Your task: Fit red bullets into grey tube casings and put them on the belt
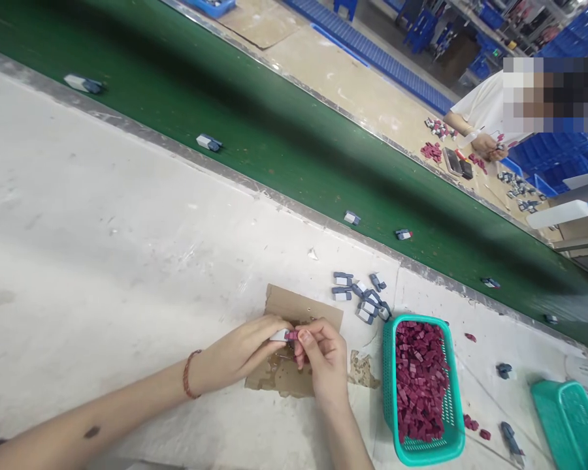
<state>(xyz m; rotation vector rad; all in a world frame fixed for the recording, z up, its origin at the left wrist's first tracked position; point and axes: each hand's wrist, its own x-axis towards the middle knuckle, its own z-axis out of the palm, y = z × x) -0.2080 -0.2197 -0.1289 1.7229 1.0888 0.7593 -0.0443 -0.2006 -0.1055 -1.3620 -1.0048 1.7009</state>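
Note:
Over a stained piece of cardboard (301,303), both hands come together at one small part. My left hand (252,343) pinches a grey-and-white plastic piece (279,335) between thumb and fingers. At its right end, my right hand (323,359) grips a small maroon plastic piece (291,335), which touches the white one. The fingers hide how the two join. Just beyond the cardboard lies a loose group of grey-and-white plastic pieces (367,307). To the right stands a green basket (389,391) full of maroon pieces (421,372).
A green conveyor belt (284,163) crosses behind the table, carrying several spaced grey-and-white pieces. A second green basket (563,418) sits at the far right, with loose parts near it. Across the belt, a person (480,104) handles similar parts at another bench.

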